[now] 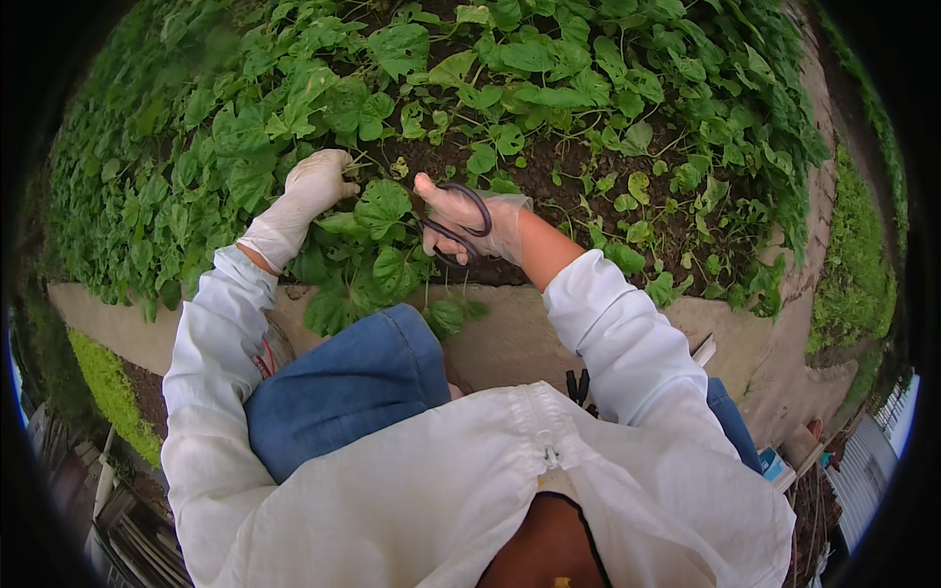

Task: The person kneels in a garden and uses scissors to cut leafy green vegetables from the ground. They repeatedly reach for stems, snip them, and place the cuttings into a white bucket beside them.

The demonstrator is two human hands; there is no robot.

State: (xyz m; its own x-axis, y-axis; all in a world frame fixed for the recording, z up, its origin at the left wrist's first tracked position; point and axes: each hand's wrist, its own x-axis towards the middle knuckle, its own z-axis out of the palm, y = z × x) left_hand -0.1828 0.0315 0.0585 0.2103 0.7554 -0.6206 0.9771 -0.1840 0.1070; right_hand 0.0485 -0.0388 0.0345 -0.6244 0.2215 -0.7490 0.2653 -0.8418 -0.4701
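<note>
My left hand, in a whitish glove, is closed on thin green plant stems at the front part of the bed. Just to its right, my right hand, in a clear plastic glove, holds scissors with large dark loop handles. The blades point up and left towards the stems and are hard to make out among the leaves. Broad green leaves, some with small holes, lie between and below both hands.
Dense leafy vines spread over dark soil. A concrete edge runs along the bed in front of my knees, and a concrete path borders it on the right. Black handles show beside my right sleeve.
</note>
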